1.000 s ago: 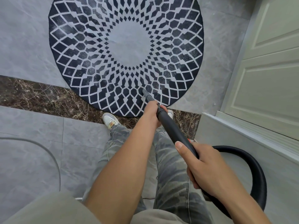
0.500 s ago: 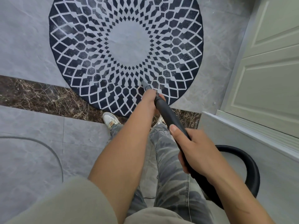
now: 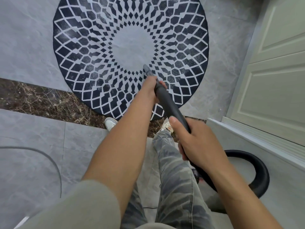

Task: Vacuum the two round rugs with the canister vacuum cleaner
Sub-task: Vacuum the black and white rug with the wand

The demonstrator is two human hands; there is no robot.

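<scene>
Both hands (image 3: 149, 90) (image 3: 196, 146) wrap wand (image 3: 170, 104) (fingers curled) — nozzle (image 3: 146, 69) on rug (image 3: 82, 52).

The round rug (image 3: 92, 52) shows a dark navy field with a white diamond lattice and a plain pale grey centre. Floor tiles (image 3: 28, 47) are grey, crossed by a brown veined marble strip (image 3: 41, 98). The trousers (image 3: 176, 179) carry grey camouflage; the vacuum wand (image 3: 170, 104) is black.
</scene>
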